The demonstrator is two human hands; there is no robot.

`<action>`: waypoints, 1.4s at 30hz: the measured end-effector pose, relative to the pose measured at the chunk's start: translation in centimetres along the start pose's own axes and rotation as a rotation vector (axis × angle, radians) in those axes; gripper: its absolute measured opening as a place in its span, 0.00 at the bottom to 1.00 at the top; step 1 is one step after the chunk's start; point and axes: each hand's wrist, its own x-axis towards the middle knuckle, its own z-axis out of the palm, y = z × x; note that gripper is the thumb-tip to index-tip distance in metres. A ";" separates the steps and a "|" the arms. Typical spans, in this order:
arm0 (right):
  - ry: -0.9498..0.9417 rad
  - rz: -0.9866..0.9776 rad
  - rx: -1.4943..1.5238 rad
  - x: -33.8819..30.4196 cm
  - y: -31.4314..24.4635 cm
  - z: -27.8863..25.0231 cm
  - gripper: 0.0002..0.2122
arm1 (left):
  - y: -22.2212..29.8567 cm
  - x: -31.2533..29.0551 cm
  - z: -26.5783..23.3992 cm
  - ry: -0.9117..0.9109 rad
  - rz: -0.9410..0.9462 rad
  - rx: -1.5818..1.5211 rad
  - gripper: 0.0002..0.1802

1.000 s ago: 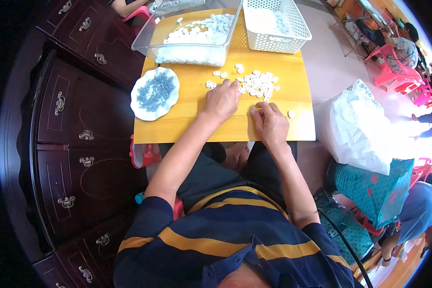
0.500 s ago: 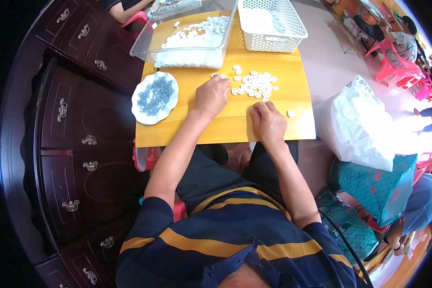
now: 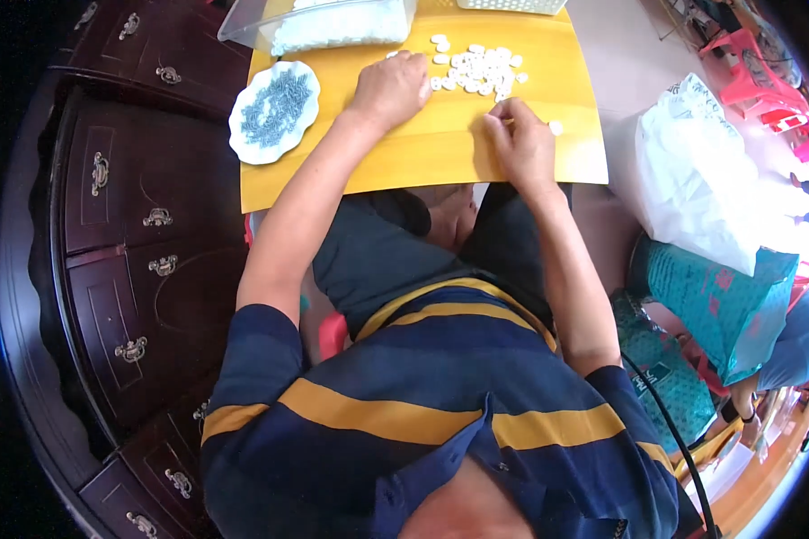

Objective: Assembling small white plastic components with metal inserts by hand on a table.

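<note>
My left hand [image 3: 391, 90] rests on the yellow tabletop with its fingers curled, left of a loose pile of small white round pieces [image 3: 481, 70]. Whatever its fingertips hold, if anything, is hidden; a white piece shows just beyond the knuckles. My right hand [image 3: 523, 144] is bent at the near edge of the pile, thumb and forefinger close together, and I cannot make out anything between them. One white piece [image 3: 555, 128] lies apart, beside the right hand. Left of my left hand stands a white scalloped plate [image 3: 243, 146] with many small grey metal-looking pieces [image 3: 281, 106].
A clear plastic bin [image 3: 253, 34] of white pieces stands at the table's far left, a white perforated basket [image 3: 512, 4] at the far right. Dark drawers [image 3: 108, 207] line the left side. A white sack [image 3: 692, 171] and teal bags [image 3: 719, 296] sit to the right.
The view has tipped downward, so the table and both hands sit higher in the picture. The right hand has turned a little, with its thumb now showing more plainly.
</note>
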 end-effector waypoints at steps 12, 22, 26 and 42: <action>-0.091 0.532 1.019 -7.2 -2.2 -3.3 0.07 | 7.0 -10.9 -3.9 0.045 -0.462 -1.054 0.03; -0.260 0.548 1.156 -9.3 -1.8 -3.0 0.05 | 10.9 -11.7 -3.2 -0.125 -0.457 -1.179 0.12; -0.236 0.539 1.167 -9.4 -1.5 -3.0 0.05 | 11.6 -11.2 -2.9 -0.149 -0.420 -1.144 0.12; -0.193 0.551 1.244 -9.6 -2.0 -2.7 0.05 | 12.1 -10.6 -2.7 -0.136 -0.349 -1.027 0.10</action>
